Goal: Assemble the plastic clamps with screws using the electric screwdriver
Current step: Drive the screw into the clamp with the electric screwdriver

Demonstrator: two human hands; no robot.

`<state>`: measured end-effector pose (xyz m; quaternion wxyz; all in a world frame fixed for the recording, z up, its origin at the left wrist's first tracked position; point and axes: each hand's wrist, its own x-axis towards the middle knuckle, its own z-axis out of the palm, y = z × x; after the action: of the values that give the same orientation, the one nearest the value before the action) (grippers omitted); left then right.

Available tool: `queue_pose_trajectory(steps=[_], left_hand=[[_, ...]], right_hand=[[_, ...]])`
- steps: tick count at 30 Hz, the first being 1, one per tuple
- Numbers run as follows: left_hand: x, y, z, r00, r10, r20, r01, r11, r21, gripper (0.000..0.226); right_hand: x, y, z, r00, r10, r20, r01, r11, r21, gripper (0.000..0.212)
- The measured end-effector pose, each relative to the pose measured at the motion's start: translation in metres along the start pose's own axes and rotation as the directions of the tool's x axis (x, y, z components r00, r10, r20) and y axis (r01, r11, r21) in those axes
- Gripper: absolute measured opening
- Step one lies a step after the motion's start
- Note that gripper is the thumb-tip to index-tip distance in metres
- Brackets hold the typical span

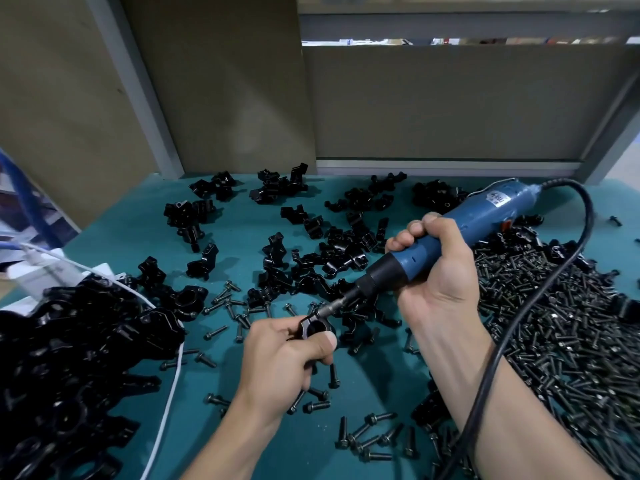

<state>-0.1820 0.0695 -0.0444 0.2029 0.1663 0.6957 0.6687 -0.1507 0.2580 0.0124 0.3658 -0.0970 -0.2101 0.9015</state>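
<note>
Cord: a black cord [498, 344] crosses your right forearm at the near edge of the counter and loops up to the tail of the tool. See that it lies slack, so it cannot tug the bit sideways.
Right grip: your right grip [436, 268] is wrapped round the blue electric screwdriver [485, 216], low on the barrel by the black collar. The tool slants down to the left.
Left grip: your left grip [284, 355] pinches one black clamp [317, 329] between thumb and fingers, just above the counter, a little in from the middle of its near edge. The bore faces you.
Bit: the bit [327, 310] meets the clamp's upper ear. The screw there is hidden, so you cannot read how far in it sits.
Doing it well: you appear to be driving the screw. Line the bit up with the screw's axis and press lightly. Brace the clamp against turning, and stop once the head seats, since plastic likely strips easily.
Screws: a heap of screws [554, 323] runs along the right edge, and loose ones lie by the near edge.
Clamps: scattered clamps [339, 251] spread toward the far edge. A dense clamp pile [69, 358] sits at the left edge, with a white cable [169, 393] over it.
Counter: your counter [114, 244] has a teal top.
Room: drab partition panels [450, 109] on grey posts stand just behind the far edge.
</note>
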Motion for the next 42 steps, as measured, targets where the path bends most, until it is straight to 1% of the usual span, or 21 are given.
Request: queue_pose_trajectory(steps=[6, 11, 14, 17, 23, 28, 30, 32, 34, 36, 39, 42], left_hand=[[0.0, 0.004, 0.001, 0.989, -0.082, 0.124, 0.087, 0.996, -0.036, 0.024], [0.002, 0.01, 0.002, 0.991, -0.08, 0.107, 0.084, 0.996, -0.035, 0.021], [0.001, 0.011, 0.007, 0.986, -0.073, 0.151, 0.077, 0.997, -0.026, 0.025], [0.002, 0.01, 0.01, 0.977, -0.096, 0.192, 0.097, 0.995, 0.004, 0.032], [0.0, 0.014, 0.009, 0.978, -0.127, 0.168, 0.132, 0.991, -0.017, 0.022], [0.002, 0.011, 0.005, 0.976, -0.132, 0.172, 0.136, 0.991, -0.012, 0.025], [0.001, 0.011, 0.004, 0.977, -0.126, 0.17, 0.13, 0.991, -0.018, 0.028], [0.0, 0.01, 0.003, 0.98, -0.132, 0.146, 0.146, 0.985, -0.089, 0.038], [0.003, 0.01, 0.002, 0.986, -0.158, 0.06, 0.166, 0.97, -0.179, 0.044], [0.006, 0.009, 0.001, 0.987, -0.158, -0.015, 0.151, 0.964, -0.219, 0.05], [0.004, 0.008, 0.003, 0.99, -0.124, -0.065, 0.108, 0.973, -0.206, 0.049], [0.005, 0.002, 0.003, 0.982, -0.145, -0.12, 0.107, 0.955, -0.276, 0.044]], right_hand=[[0.0, -0.008, 0.001, 0.998, 0.033, 0.051, -0.031, 0.999, -0.024, 0.013], [0.003, -0.017, 0.002, 0.994, 0.067, 0.092, -0.061, 0.996, -0.06, 0.013], [0.006, -0.028, 0.0, 0.993, 0.075, 0.094, -0.069, 0.995, -0.069, 0.012], [0.008, -0.035, -0.004, 0.992, 0.078, 0.097, -0.071, 0.995, -0.073, 0.012], [0.01, -0.032, -0.006, 0.989, 0.091, 0.114, -0.084, 0.994, -0.066, 0.011], [0.009, -0.028, -0.007, 0.991, 0.095, 0.095, -0.089, 0.994, -0.062, 0.009], [0.009, -0.028, -0.007, 0.992, 0.093, 0.091, -0.086, 0.994, -0.07, 0.012], [0.009, -0.03, -0.005, 0.992, 0.089, 0.092, -0.081, 0.993, -0.084, 0.013], [0.009, -0.032, -0.005, 0.992, 0.094, 0.09, -0.09, 0.995, -0.042, 0.012], [0.01, -0.034, -0.005, 0.99, 0.098, 0.099, -0.099, 0.995, 0.007, 0.011], [0.008, -0.033, -0.003, 0.989, 0.082, 0.12, -0.078, 0.996, -0.044, 0.014], [0.008, -0.03, -0.001, 0.992, 0.089, 0.085, -0.088, 0.996, -0.01, 0.01]])
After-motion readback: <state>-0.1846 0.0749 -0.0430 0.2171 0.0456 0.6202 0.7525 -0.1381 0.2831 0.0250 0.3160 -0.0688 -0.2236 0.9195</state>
